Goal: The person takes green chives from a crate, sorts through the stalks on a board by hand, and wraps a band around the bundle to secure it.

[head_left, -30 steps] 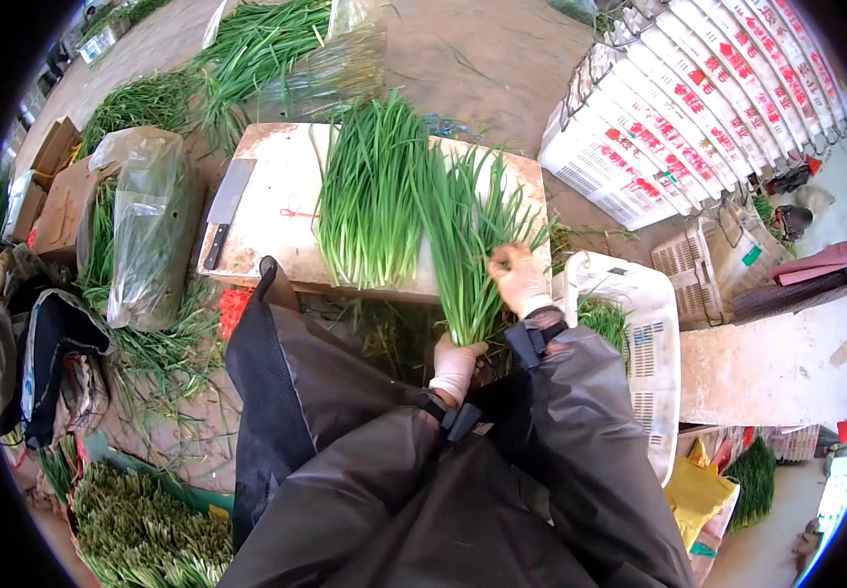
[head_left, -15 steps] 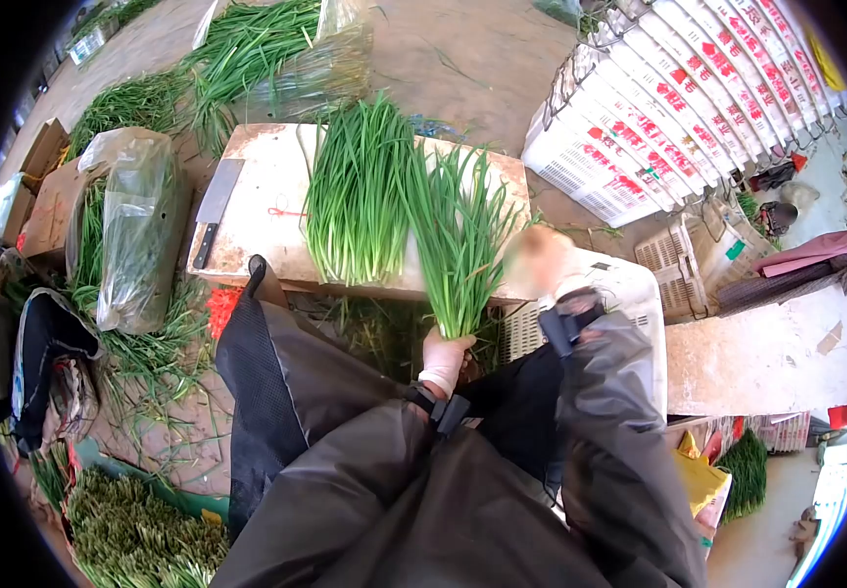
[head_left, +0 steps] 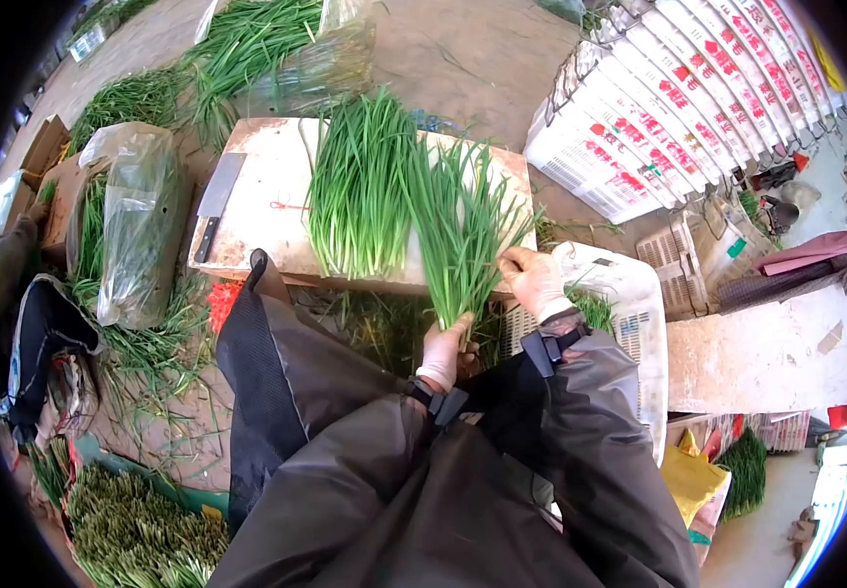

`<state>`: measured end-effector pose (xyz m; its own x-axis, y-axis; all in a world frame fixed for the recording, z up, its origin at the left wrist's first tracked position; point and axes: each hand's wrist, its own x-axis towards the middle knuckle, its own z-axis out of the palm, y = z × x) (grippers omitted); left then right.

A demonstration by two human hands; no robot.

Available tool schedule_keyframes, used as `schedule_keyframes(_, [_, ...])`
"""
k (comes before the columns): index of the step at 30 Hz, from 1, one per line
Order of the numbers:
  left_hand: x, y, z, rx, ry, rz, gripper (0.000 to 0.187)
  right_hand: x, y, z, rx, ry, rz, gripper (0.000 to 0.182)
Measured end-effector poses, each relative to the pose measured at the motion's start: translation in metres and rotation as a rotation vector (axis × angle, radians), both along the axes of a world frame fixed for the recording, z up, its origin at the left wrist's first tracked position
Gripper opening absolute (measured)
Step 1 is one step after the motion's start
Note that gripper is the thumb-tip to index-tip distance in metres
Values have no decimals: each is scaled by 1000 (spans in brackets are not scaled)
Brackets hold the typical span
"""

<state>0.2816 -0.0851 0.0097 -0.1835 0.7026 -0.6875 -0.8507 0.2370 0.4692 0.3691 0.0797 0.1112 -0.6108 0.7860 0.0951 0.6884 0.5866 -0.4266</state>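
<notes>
My left hand [head_left: 443, 351] is wrapped round the pale stem end of a bunch of garlic chives [head_left: 462, 220], whose green leaves fan out over the board's front edge. At the right side of that bunch, my right hand [head_left: 533, 277] is closed in a pinch on what looks like a thin chive leaf. A larger pile of garlic chives [head_left: 360, 191] lies beside it on the worn white board [head_left: 266, 220], stems toward me. Toward the board's left end rest a knife [head_left: 216, 206] with a black handle and a small red tie [head_left: 289, 206].
A white basket [head_left: 644, 294] with some greens stands right of the board. Stacked white crates [head_left: 678, 108] rise behind it. On the left are a plastic-wrapped bundle [head_left: 139, 235], loose leaves on the floor and a crate of upright bundles [head_left: 144, 524].
My right hand has come left and slightly down to the edge of the held bunch, and its fingers are pinched. Greens now show in the white basket. My left hand keeps its hold.
</notes>
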Motion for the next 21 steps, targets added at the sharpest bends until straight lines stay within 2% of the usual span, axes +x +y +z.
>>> schedule_keyframes(5, [-3, -1, -2, 72, 12, -43, 44, 12, 2, 8, -129, 284, -46, 18])
schedule_keyframes(6, [-3, -2, -1, 106, 7, -57, 45, 13, 2, 10, -127, 272, -46, 19])
schedule_keyframes(9, [-4, -3, -6, 113, -252, -9, 47, 14, -1, 16, -188, 294, -53, 17])
schedule_keyframes(12, [-12, -4, -1, 91, -313, -27, 50, 13, -13, 20, -388, 455, -47, 13])
schedule_keyframes(14, [-12, 1, -8, 40, -254, -81, 45, 14, -26, 25, -524, 603, -12, 11])
schedule_keyframes(15, [-10, 3, -13, 14, -225, -111, 44, 13, -38, 35, -540, 595, 25, 10])
schedule_keyframes(19, [-11, 1, -18, 80, -130, -70, 35, 14, -59, 58, -538, 709, 164, 9])
schedule_keyframes(21, [-11, 0, -14, 44, -99, -42, 32, 22, -50, 64, -504, 839, 92, 9])
